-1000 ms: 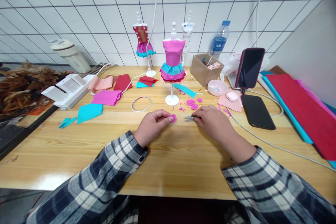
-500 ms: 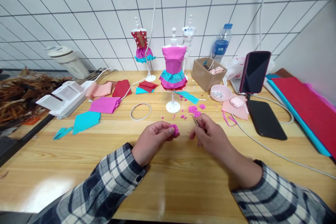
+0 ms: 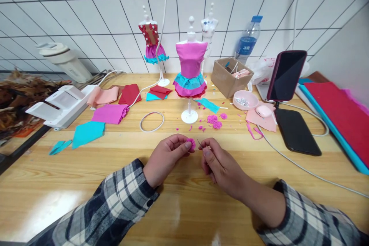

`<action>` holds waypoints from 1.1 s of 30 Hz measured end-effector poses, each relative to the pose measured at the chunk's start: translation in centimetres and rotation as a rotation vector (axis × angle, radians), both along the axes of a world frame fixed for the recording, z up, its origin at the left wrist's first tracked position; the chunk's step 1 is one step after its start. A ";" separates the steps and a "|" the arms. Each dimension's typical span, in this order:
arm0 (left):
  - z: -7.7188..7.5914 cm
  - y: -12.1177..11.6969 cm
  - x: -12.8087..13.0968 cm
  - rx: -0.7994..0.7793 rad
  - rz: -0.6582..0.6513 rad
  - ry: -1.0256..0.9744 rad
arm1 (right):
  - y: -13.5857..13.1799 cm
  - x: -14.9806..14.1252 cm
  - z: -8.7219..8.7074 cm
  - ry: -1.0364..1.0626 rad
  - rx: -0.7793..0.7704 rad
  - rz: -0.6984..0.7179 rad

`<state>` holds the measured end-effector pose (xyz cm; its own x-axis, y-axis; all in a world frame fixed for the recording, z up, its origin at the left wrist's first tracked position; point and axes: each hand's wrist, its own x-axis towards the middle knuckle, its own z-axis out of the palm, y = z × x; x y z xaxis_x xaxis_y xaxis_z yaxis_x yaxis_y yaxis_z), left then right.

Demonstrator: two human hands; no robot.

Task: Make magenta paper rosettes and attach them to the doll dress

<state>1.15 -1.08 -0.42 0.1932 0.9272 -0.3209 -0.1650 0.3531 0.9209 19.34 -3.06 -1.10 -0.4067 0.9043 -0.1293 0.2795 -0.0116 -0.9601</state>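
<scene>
My left hand [image 3: 170, 155] pinches a small gathered magenta fabric rosette [image 3: 191, 145] between thumb and fingertips, a little above the table. Just to its right, my right hand [image 3: 223, 165] is closed around small thread snips [image 3: 200, 144]. Only their thin metal tips show, pointing at the rosette without touching it; the rest is hidden in my fingers. Beyond both hands lie several finished-looking magenta rosettes [image 3: 212, 119] and tiny scraps. A mini dress form [image 3: 190, 59] in a pink bodice and tiered turquoise-and-pink skirt stands upright behind them.
Two more mini dress forms [image 3: 150, 36] stand by the tiled wall. On the right are a cardboard box [image 3: 227, 84], a pink bowl of beads [image 3: 245, 104], a propped phone [image 3: 286, 77] and a cable. Folded cloth [image 3: 111, 113] and a metal ring [image 3: 152, 130] lie left.
My right hand lifted the snips, swung them upright and brought their tips toward the rosette. My left hand kept hold of the rosette. The view shifted slightly.
</scene>
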 end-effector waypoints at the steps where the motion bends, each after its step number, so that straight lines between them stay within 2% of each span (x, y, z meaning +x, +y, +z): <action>1: 0.1 0.0 0.0 0.003 -0.009 0.009 | 0.0 0.0 0.1 -0.022 0.020 0.015; 8: 0.6 0.0 0.2 0.058 -0.079 0.093 | 0.0 0.1 0.4 -0.137 0.062 0.038; 14: 0.5 0.0 0.2 0.076 -0.114 0.105 | -0.1 0.1 0.6 -0.148 0.109 0.017; 33: 0.5 -0.2 0.1 0.072 -0.121 0.116 | 0.5 0.4 0.3 -0.168 0.107 0.033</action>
<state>1.20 -1.25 0.11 0.2699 0.9209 -0.2814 -0.0163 0.2965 0.9549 19.76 -2.57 -0.82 -0.4174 0.9030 -0.1017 0.4343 0.0999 -0.8952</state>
